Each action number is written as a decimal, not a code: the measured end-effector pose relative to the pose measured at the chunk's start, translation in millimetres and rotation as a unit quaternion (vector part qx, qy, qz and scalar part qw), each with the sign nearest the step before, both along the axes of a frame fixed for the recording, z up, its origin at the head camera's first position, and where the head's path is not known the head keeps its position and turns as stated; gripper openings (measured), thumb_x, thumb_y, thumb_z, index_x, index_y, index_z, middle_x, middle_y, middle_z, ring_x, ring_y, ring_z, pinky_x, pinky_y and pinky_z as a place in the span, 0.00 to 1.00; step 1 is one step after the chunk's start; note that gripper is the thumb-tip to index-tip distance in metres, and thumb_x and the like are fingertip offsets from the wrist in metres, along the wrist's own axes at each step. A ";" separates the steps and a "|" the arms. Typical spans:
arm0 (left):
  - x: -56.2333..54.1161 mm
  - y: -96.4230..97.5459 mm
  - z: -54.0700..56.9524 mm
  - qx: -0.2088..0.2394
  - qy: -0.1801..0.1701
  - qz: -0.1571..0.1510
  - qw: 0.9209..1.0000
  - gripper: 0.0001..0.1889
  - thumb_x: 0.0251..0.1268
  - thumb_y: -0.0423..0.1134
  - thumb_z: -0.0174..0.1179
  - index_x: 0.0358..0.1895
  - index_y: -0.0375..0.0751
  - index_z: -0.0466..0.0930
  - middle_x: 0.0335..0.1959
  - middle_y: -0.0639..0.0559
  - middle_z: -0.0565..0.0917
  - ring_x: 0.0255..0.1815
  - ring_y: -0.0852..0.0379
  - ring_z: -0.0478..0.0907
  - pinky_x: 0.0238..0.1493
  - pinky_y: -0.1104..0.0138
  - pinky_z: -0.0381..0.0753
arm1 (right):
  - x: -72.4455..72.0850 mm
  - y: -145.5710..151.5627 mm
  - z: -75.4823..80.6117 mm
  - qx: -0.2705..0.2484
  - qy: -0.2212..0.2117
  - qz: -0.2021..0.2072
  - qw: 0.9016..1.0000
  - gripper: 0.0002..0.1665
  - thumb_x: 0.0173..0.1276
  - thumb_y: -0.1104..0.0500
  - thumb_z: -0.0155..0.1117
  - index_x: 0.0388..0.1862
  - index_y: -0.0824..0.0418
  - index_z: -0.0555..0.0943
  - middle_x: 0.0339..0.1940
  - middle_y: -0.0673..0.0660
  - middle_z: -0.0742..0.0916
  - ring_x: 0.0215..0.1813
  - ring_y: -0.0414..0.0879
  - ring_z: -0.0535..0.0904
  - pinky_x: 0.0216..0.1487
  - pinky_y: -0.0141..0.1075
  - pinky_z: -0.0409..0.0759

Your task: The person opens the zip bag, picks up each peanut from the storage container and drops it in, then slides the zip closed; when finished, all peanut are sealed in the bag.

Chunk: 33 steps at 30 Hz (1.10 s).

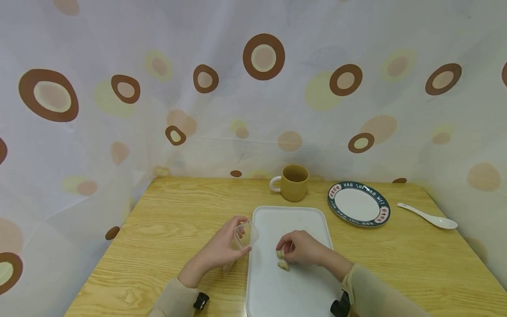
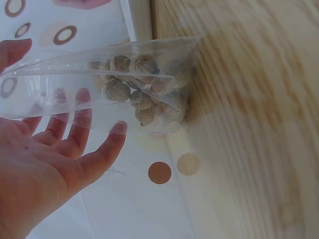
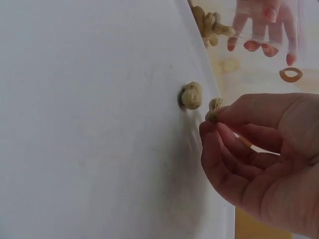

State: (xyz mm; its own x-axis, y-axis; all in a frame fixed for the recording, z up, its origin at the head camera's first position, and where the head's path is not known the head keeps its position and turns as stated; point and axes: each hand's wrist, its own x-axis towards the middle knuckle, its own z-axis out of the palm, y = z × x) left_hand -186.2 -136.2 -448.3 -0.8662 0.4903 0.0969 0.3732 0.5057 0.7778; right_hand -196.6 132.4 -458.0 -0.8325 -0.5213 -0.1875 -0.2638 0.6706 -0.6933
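My left hand (image 1: 222, 248) grips a clear plastic container (image 2: 55, 72) from the side, its mouth near the left edge of a white tray (image 1: 273, 293). Several unshelled peanuts (image 2: 142, 67) lie in the container's lower end, seen through its wall in the left wrist view. Over the tray, my right hand (image 1: 306, 250) pinches one peanut (image 3: 215, 105) between thumb and fingertips. Another peanut (image 3: 192, 95) lies on the tray's white surface, just beside those fingertips.
Behind the tray stands a yellow mug (image 1: 294, 185) with a white handle. A plate (image 1: 356, 204) with a dark green patterned rim is at the back right, and a white spoon (image 1: 429, 216) lies to its right. Patterned cloth (image 1: 222, 110) encloses the wooden table (image 1: 170, 215).
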 end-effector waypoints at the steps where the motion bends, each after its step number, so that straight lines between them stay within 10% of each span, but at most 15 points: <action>1: 0.1 0.2 0.5 0.000 0.000 0.001 1.000 0.37 0.58 0.40 0.68 0.69 0.38 0.61 0.58 0.35 0.76 0.56 0.46 0.77 0.57 0.48 0.77 | -1.1 1.0 2.1 0.001 0.003 -0.002 1.000 0.11 0.59 0.69 0.67 0.39 0.57 0.86 0.26 0.48 0.80 0.32 0.43 0.74 0.33 0.31 0.74; 33: -3.0 4.3 5.6 -0.015 0.012 -0.004 1.000 0.37 0.58 0.40 0.68 0.69 0.39 0.62 0.62 0.38 0.74 0.57 0.48 0.76 0.58 0.50 0.76 | -1.3 -17.4 73.0 -0.076 0.064 -0.006 0.995 0.12 0.64 0.66 0.66 0.46 0.58 0.85 0.31 0.49 0.83 0.34 0.42 0.77 0.35 0.29 0.79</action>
State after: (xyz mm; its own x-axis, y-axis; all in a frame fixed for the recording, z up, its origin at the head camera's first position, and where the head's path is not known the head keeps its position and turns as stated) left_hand -189.3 -131.8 -442.8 -0.8595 0.5006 0.1032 0.3965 0.5254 0.7528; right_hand -197.8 115.0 -384.9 -0.8506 -0.5259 0.0009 -0.3499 0.5647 -0.7474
